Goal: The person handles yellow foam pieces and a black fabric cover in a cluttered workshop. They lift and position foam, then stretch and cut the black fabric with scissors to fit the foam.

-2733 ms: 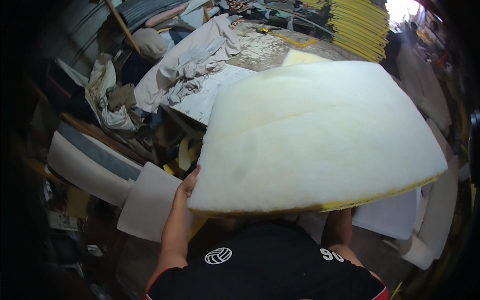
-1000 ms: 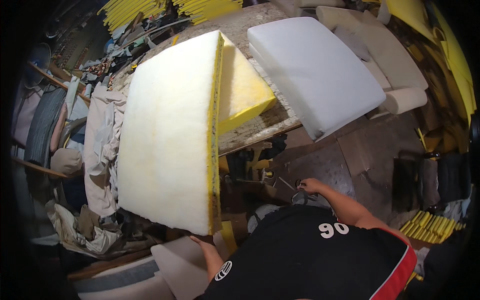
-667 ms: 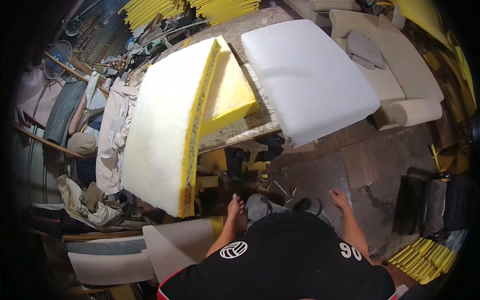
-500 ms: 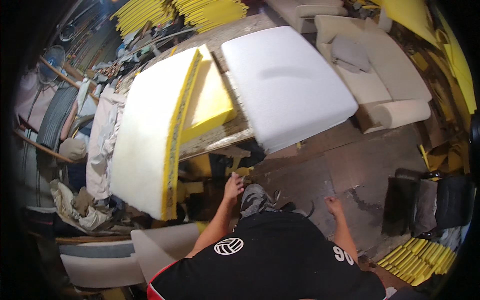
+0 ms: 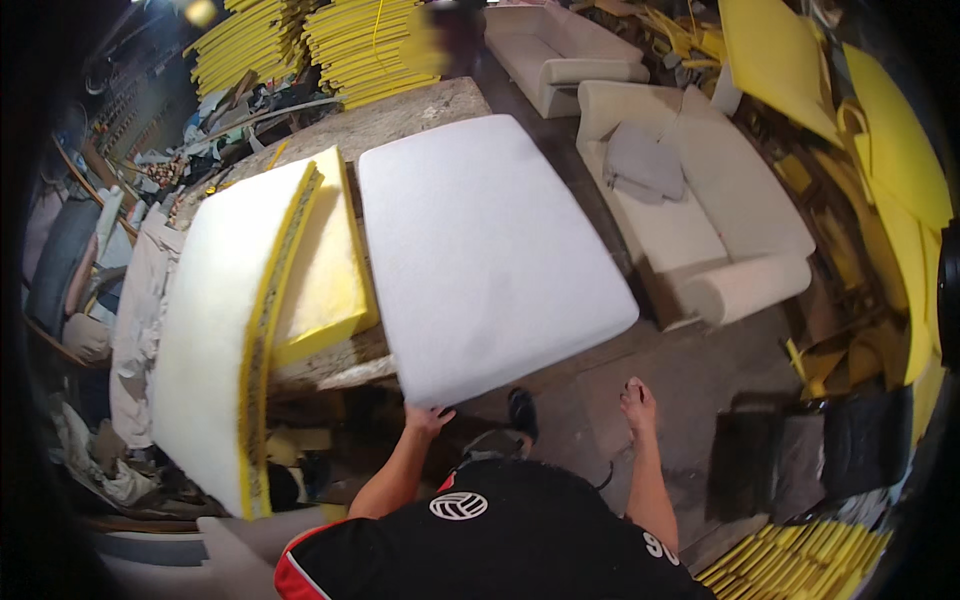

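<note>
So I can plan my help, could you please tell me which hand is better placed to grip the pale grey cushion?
The left hand, it seems: it is at the near left corner of the pale grey cushion, apparently touching it, while the right hand hangs apart, over the floor.

- Cushion (image 5: 490, 260): plain pale grey-white
- Foam slab (image 5: 215, 320): white face, yellow edge, speckled grey band
- Foam block (image 5: 325, 275): cream top, yellow side
- Surface (image 5: 430, 105): mottled grey-brown
- Sofa (image 5: 740, 180): beige
- Shirt (image 5: 510, 545): black, red-trimmed, white ball emblem
</note>
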`<action>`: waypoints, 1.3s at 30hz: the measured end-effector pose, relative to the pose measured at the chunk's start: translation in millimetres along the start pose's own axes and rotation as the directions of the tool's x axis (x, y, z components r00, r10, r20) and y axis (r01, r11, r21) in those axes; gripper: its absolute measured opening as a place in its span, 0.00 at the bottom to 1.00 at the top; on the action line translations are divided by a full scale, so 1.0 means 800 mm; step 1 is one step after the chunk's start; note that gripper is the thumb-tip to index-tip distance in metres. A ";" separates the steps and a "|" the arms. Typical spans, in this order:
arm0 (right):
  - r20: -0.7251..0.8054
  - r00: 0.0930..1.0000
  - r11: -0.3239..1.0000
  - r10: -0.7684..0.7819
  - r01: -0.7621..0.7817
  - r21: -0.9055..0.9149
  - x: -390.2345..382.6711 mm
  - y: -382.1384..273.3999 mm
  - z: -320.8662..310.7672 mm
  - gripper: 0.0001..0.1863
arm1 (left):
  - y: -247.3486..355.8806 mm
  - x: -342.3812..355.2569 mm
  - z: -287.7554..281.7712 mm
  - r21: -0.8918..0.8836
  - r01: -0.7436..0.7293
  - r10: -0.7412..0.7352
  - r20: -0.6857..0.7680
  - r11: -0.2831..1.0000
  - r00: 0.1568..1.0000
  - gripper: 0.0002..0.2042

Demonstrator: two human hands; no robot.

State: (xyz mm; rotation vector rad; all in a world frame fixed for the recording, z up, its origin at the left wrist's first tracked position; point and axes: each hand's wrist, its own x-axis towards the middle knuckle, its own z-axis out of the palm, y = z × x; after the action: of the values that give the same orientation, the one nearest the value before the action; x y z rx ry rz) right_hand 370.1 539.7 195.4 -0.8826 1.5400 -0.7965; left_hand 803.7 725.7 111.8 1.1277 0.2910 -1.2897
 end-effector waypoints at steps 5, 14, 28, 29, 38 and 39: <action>0.013 0.979 0.970 0.205 -0.205 0.127 0.115 -0.067 -0.022 0.41 | -0.013 0.021 0.023 -0.092 0.004 0.005 0.089 0.996 0.996 0.37; 0.526 0.817 0.779 0.236 -0.482 0.400 0.197 -0.110 0.067 0.39 | 0.008 0.009 0.032 -0.059 0.081 -0.083 -0.042 0.995 0.996 0.36; 0.573 0.771 0.809 0.278 -0.510 0.293 0.399 -0.263 0.049 0.43 | -0.047 0.081 0.208 -0.124 0.033 -0.052 -0.157 0.992 0.986 0.34; 0.535 0.780 0.808 0.325 -0.523 0.272 0.421 -0.275 0.055 0.45 | -0.053 0.091 0.228 -0.130 0.021 -0.042 -0.162 0.991 0.986 0.34; 0.626 0.705 0.800 0.334 -0.563 0.207 0.542 -0.365 0.074 0.51 | -0.070 0.184 0.471 -0.164 -0.080 0.036 -0.253 0.983 0.967 0.32; 0.628 0.711 0.817 0.316 -0.540 0.201 0.545 -0.389 0.071 0.52 | -0.072 0.191 0.490 -0.169 -0.088 0.042 -0.260 0.982 0.965 0.32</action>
State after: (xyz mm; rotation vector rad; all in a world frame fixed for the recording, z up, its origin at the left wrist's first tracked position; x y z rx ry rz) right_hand 423.2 5.9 246.0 -0.3769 0.9460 -0.3896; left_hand 648.4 333.2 158.8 1.1397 0.5471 -1.0372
